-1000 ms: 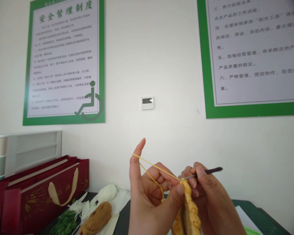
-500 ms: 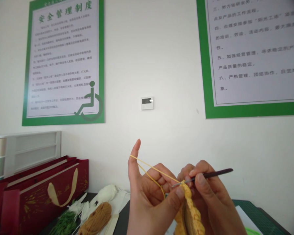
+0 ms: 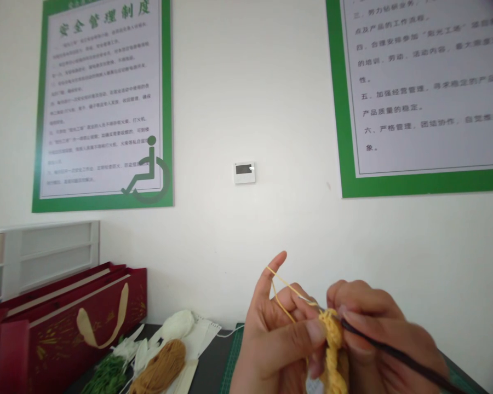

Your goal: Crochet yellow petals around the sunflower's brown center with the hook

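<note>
Our left hand pinches the yellow crochet at five o'clock, yarn looped taut for tension, our right hand gripping the hook.

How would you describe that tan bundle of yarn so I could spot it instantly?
Start at the green-framed notice on the left of the wall and drop down to the dark table beneath it. Just right of the red gift bag lies the skein of tan yarn. It is the only brownish coil there, below a white bundle and right of a green bundle.
</note>
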